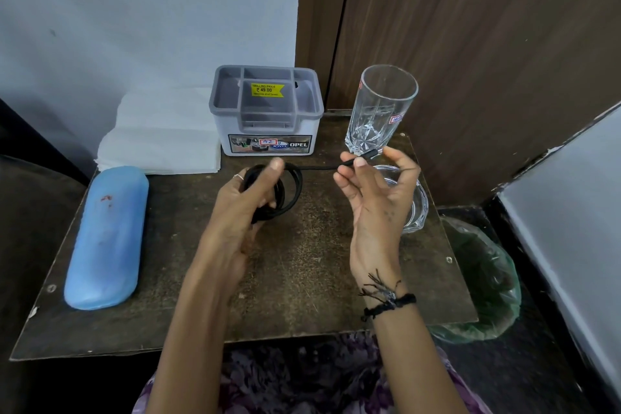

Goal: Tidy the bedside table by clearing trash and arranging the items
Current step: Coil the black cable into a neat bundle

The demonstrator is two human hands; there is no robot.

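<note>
Head view, one black cable [291, 190] coiled in left hand [250, 202], plug end pinched by right hand [376, 191], one drinking glass [381, 109], one grey organiser [265, 111], one blue case [106, 239] on tabletop [302, 265].

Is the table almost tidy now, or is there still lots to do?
Getting there. The blue case, tissues, grey organiser and tall glass already sit neatly round the edges. Right now the left hand holds the coiled black cable while the right hand pinches its loose end. Left: finish coiling and put it away. The glass bowl may need placing too.
</note>
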